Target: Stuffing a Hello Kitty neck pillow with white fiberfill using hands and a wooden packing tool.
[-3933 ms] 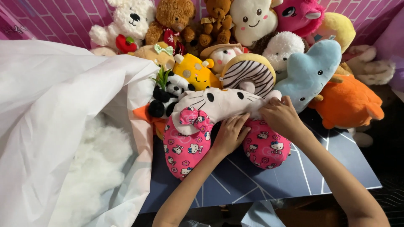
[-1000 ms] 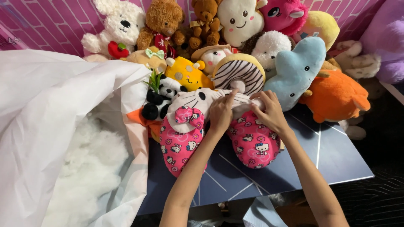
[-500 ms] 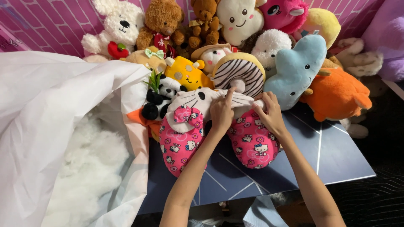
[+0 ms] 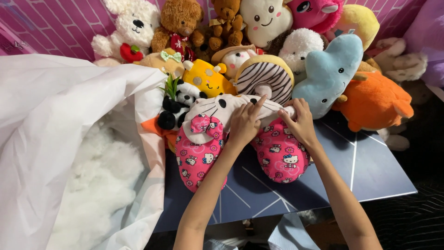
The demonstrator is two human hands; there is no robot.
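Both hands work at the top of a pink cat-print neck pillow (image 4: 282, 155), a U-shaped plush with a grey-white cat face that lies on the dark blue desk (image 4: 370, 171) in front of a heap of soft toys. The left hand (image 4: 244, 124) presses down on the grey-white middle with its forefinger stretched out toward the cat's eye, fingers curled onto the fabric; the right hand (image 4: 299, 121) pinches the same strip of fabric just beside it, fingertips closed on a small fold. The pillow's two pink arms look full and rounded, so the stuffing seems largely in, while the spot under the fingers appears to be the part being closed or smoothed; I cannot tell whether an opening remains there. To the left a large white bag (image 4: 51, 115) gapes open with loose white stuffing (image 4: 99, 185) inside, well apart from the hands. A striped doughnut plush (image 4: 266, 76) and a pale blue plush (image 4: 328, 71) sit just behind the pillow, untouched.
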